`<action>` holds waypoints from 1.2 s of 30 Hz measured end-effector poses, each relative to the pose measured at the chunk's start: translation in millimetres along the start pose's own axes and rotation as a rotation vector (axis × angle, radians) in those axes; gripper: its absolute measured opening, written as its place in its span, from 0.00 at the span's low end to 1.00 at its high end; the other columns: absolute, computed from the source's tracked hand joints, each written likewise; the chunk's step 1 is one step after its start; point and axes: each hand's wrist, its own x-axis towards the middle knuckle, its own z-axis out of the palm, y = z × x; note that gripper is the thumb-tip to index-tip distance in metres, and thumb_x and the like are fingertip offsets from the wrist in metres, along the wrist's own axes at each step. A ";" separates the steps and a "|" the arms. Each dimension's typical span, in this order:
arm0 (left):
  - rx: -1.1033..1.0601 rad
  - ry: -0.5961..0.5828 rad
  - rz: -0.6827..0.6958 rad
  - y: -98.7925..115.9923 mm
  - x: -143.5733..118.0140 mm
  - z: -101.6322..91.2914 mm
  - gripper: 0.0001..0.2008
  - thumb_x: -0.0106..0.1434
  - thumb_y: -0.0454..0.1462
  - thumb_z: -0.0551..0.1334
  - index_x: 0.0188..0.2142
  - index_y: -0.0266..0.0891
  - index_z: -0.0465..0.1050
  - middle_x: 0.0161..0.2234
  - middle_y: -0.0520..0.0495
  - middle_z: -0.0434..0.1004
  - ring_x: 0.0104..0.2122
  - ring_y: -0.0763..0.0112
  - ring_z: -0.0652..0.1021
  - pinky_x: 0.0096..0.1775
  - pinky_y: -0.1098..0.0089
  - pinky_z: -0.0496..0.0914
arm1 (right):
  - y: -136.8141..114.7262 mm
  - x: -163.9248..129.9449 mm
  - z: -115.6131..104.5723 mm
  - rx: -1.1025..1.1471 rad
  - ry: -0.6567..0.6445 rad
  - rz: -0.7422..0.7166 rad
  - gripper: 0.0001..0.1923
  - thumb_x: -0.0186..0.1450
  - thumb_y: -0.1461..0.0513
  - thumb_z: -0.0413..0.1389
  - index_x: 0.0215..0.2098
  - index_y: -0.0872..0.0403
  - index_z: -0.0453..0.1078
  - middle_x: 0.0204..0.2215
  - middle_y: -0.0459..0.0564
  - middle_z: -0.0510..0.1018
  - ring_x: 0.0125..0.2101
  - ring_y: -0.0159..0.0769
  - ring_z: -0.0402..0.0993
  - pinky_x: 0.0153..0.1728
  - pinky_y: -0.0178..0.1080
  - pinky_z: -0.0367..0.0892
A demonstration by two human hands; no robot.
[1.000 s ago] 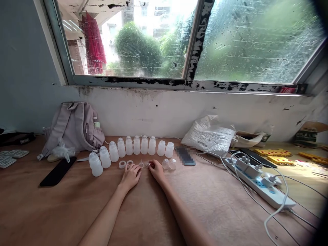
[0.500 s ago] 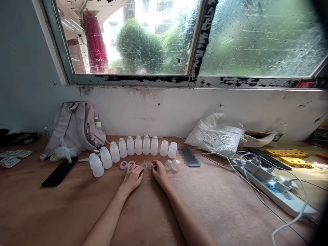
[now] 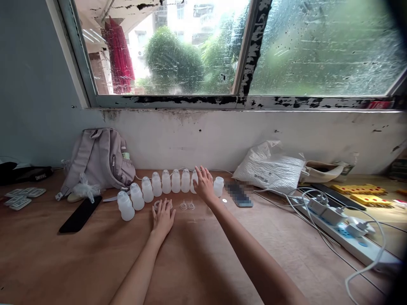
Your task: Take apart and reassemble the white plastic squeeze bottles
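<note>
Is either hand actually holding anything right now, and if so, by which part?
Neither shows a clear hold. The left hand lies flat on the wooden table, fingertips at the white plastic rings. The right hand reaches over the row of translucent white bottles, fingers spread; any grip is hidden.

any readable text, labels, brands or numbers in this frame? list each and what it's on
None can be read.
White plastic bag: dark print, too small to read.
Phone by the right hand: blurred out.
Red object on the window sill: markings too small to read.
Bottles: no labels visible.
</note>
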 end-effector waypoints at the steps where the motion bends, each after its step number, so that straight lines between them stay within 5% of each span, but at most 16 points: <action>1: 0.011 -0.009 -0.013 -0.8 -0.3 1.1 0.21 0.61 0.41 0.47 0.53 0.42 0.58 0.55 0.42 0.59 0.55 0.55 0.57 0.52 0.47 0.48 | 1.1 5.2 1.5 -0.033 -0.029 -0.001 0.25 0.56 0.67 0.50 0.52 0.53 0.57 0.54 0.56 0.58 0.56 0.50 0.46 0.52 0.54 0.44; 4: 0.045 0.003 -0.036 -1.1 -1.0 2.7 0.22 0.61 0.41 0.47 0.54 0.42 0.58 0.56 0.41 0.58 0.56 0.55 0.56 0.53 0.47 0.47 | 6.4 7.8 7.1 -0.069 -0.100 -0.021 0.18 0.55 0.66 0.53 0.45 0.53 0.64 0.52 0.56 0.61 0.55 0.51 0.47 0.52 0.56 0.40; 7: 0.063 0.032 -0.024 0.9 -1.0 2.8 0.22 0.61 0.41 0.47 0.55 0.41 0.55 0.57 0.41 0.55 0.57 0.55 0.55 0.53 0.47 0.47 | 11.6 0.0 8.1 -0.033 -0.053 -0.045 0.11 0.57 0.67 0.51 0.39 0.53 0.66 0.48 0.56 0.65 0.51 0.47 0.55 0.50 0.52 0.47; 15: 0.033 0.101 0.086 10.3 -0.5 0.2 0.20 0.61 0.38 0.48 0.53 0.40 0.59 0.56 0.41 0.58 0.56 0.58 0.57 0.53 0.49 0.50 | 15.9 -15.1 -1.8 0.096 0.069 -0.079 0.15 0.60 0.64 0.48 0.47 0.54 0.60 0.39 0.55 0.66 0.40 0.41 0.63 0.41 0.43 0.61; 22: -0.071 0.187 0.221 20.5 -1.8 -7.6 0.19 0.61 0.36 0.49 0.52 0.40 0.59 0.53 0.43 0.62 0.54 0.61 0.60 0.53 0.55 0.54 | 18.1 -34.6 -1.8 0.287 0.139 -0.090 0.09 0.62 0.62 0.48 0.40 0.53 0.64 0.37 0.53 0.67 0.40 0.39 0.64 0.41 0.42 0.62; 28: -0.229 0.354 0.234 39.5 -5.7 -15.1 0.28 0.59 0.43 0.54 0.56 0.38 0.50 0.53 0.38 0.60 0.54 0.59 0.60 0.52 0.56 0.56 | -6.4 -32.8 -40.1 0.401 0.278 -0.054 0.10 0.61 0.60 0.50 0.41 0.52 0.65 0.36 0.51 0.69 0.39 0.37 0.66 0.41 0.41 0.62; 30: -0.317 0.381 0.204 45.8 -8.0 -19.2 0.33 0.55 0.46 0.58 0.56 0.38 0.48 0.54 0.37 0.58 0.54 0.57 0.60 0.52 0.55 0.56 | -18.7 -29.8 -55.7 0.456 0.237 -0.008 0.09 0.60 0.59 0.51 0.39 0.52 0.66 0.34 0.50 0.70 0.35 0.36 0.67 0.38 0.40 0.63; 33: -0.534 0.301 0.126 53.9 -11.4 -24.9 0.37 0.50 0.48 0.62 0.55 0.39 0.48 0.53 0.37 0.59 0.52 0.56 0.63 0.49 0.57 0.60 | -35.6 -29.3 -67.8 0.603 0.047 0.035 0.08 0.60 0.57 0.51 0.33 0.53 0.67 0.29 0.49 0.71 0.31 0.35 0.67 0.34 0.37 0.63; 36: -0.786 0.039 0.014 60.7 -14.1 -27.7 0.27 0.50 0.46 0.62 0.48 0.39 0.59 0.40 0.42 0.71 0.38 0.60 0.72 0.36 0.65 0.66 | -46.4 -34.1 -62.2 0.795 -0.100 0.143 0.10 0.59 0.55 0.51 0.30 0.54 0.66 0.28 0.48 0.72 0.30 0.34 0.68 0.31 0.35 0.64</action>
